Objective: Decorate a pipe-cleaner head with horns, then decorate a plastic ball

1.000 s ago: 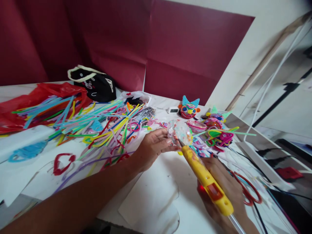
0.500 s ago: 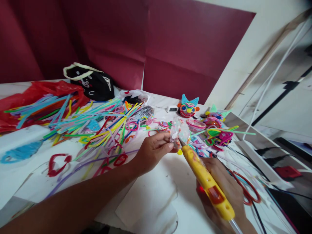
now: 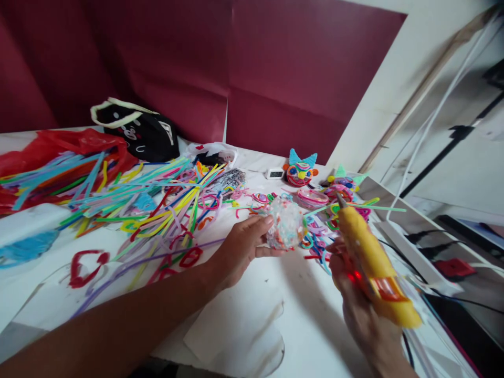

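My left hand (image 3: 250,239) grips a rounded, clear lumpy piece (image 3: 285,226) flecked with orange and other colours; what exactly it is I cannot make out. Thumb and fingers close on its left side and underneath. In my right hand (image 3: 354,294) is a yellow hot glue gun (image 3: 366,257), blurred by motion, its metal tip pointing up and away from me. A red light glows near its handle. The nozzle is apart from the clear piece, to its right. Small curled pipe cleaner pieces (image 3: 317,236) lie behind and between the hands.
Loose pipe cleaners (image 3: 165,194) spread over the left of the white table, beside a red plastic bag (image 3: 79,144) and a black bag (image 3: 151,139). A decorated face figure (image 3: 300,170) and a small digital clock (image 3: 274,173) stand behind. A power strip (image 3: 419,257) lies at right.
The glue gun has moved right and its tip has swung up off the clear piece. My left hand has turned the piece, so more of it shows. The view has shifted slightly.
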`<state>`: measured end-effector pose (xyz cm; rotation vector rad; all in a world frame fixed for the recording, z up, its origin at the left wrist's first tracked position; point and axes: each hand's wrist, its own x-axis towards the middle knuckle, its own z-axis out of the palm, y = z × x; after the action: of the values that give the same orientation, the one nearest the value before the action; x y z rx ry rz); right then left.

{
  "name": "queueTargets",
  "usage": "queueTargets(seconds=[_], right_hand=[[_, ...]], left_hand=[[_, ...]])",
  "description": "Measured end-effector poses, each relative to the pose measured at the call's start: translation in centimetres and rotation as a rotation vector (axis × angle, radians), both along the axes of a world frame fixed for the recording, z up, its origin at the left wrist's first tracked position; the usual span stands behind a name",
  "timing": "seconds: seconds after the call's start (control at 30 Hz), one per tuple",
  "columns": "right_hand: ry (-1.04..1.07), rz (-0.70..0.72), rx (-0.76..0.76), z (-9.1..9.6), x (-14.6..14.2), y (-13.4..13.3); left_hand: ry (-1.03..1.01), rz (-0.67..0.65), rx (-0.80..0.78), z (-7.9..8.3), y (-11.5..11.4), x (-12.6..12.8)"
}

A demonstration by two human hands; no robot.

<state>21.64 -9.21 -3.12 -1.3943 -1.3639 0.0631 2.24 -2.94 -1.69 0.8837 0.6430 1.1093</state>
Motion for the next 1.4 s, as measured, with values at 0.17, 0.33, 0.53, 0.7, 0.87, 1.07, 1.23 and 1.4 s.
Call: queueTargets(seconds=[0.17,0.33,0.53,0.7,0.87,1.07,1.23,1.4], right_hand=[[0.183,0.064,-0.011,0.5,-1.1,0.5],[0.400,0.215,-0.031,0.2,-0.6,1.2],[0.745,0.366,-0.079,-0.1,0.0,2.1],[0.928,0.445,-0.101,1.0,-0.2,1.9],[1.009,0.392,-0.099,1.4,-0.1,1.9],[1.073,0.394,-0.096,1.3,-0.3,1.9],[1.048,0.406,-0.116,1.1,-0.5,1.8],[1.124,0.410,-0.104,1.1,-0.8,1.7]], left_hand=[[0.040,-0.046,0.000,-0.2,-0.1,0.0],[-0.013,-0.174,0.034,-0.4,-0.1,-0.3],[-0.043,-0.351,0.110,-0.1,-0.4,-0.4],[-0.048,-0.321,0.179,-0.1,-0.3,-0.5],[0.018,-0.066,0.249,-0.1,-0.3,-0.4],[0.102,0.078,0.297,-0.1,-0.3,-0.3],[0.139,0.170,0.317,-0.3,-0.1,-0.4],[0.194,0.224,0.361,-0.7,0.0,-0.4]])
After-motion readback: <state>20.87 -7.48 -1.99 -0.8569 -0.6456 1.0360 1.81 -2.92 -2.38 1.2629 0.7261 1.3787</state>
